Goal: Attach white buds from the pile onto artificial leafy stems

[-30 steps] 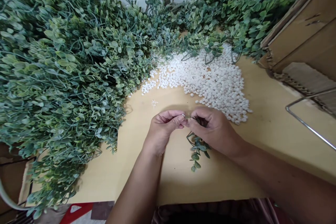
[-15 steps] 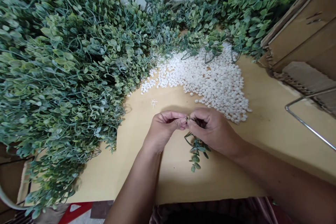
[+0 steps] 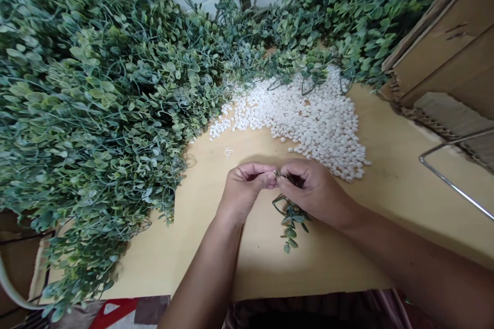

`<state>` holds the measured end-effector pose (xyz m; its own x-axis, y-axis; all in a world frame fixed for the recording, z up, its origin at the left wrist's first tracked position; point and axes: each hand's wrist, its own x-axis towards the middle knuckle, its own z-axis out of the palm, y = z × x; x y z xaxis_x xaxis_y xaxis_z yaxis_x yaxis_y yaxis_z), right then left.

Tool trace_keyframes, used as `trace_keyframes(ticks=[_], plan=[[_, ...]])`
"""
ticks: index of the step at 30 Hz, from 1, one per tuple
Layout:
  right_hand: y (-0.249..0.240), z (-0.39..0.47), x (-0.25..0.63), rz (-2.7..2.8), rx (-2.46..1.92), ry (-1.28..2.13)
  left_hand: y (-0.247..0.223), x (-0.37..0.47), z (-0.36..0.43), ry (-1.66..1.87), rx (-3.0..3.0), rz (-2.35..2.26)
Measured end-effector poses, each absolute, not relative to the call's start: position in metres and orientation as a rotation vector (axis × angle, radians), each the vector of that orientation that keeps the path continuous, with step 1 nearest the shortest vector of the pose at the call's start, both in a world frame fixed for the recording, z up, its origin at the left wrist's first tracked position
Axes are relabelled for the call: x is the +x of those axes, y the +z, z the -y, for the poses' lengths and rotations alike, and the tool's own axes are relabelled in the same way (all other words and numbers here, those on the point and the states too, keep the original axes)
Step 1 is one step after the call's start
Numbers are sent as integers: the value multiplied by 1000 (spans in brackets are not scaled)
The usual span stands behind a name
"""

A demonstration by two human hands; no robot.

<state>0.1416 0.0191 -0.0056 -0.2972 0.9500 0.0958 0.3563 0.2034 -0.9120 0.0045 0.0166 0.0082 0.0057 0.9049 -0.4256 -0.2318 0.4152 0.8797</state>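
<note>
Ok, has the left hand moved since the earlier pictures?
No, not visibly: against the pile of white pieces, the left hand keeps the same place.

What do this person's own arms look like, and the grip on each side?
The left grip and right grip are ungloved hands. No sleeve, watch or bracelet shows on the left forearm or right forearm. Striped, purplish fabric, apparently clothing, shows below.

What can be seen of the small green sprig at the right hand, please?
The sprig has small, rounded grey-green leaves on thin, darker stems, one bent like a loop; it looks like plastic. It extends from the right hand, which hides its upper part, with its leafy tip toward the person. Whether it touches the tan tabletop is unclear.
</note>
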Motion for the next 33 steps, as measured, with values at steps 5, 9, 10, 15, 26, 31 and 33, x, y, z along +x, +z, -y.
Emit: trace_keyframes(ticks=[5, 9, 10, 15, 26, 31, 33], plan=[[-8, -19, 142, 1749, -1254, 1120, 7, 5, -17, 982, 719, -1246], [-7, -21, 142, 1668, -1264, 1197, 4, 3, -18, 998, 705, -1229], [-7, -21, 142, 1664, -1260, 1199, 4, 2, -18, 996, 704, -1221], [-6, -23, 143, 1681, -1254, 1181, 3, -1, -19, 968, 700, -1184], [-5, -22, 143, 1715, -1294, 1179, 5, 3, -20, 962, 742, -1226], [-8, -24, 142, 1680, -1328, 1223, 4, 3, -21, 951, 745, -1248], [-8, -26, 140, 1657, -1326, 1217, 4, 3, -22, 946, 744, -1234]])
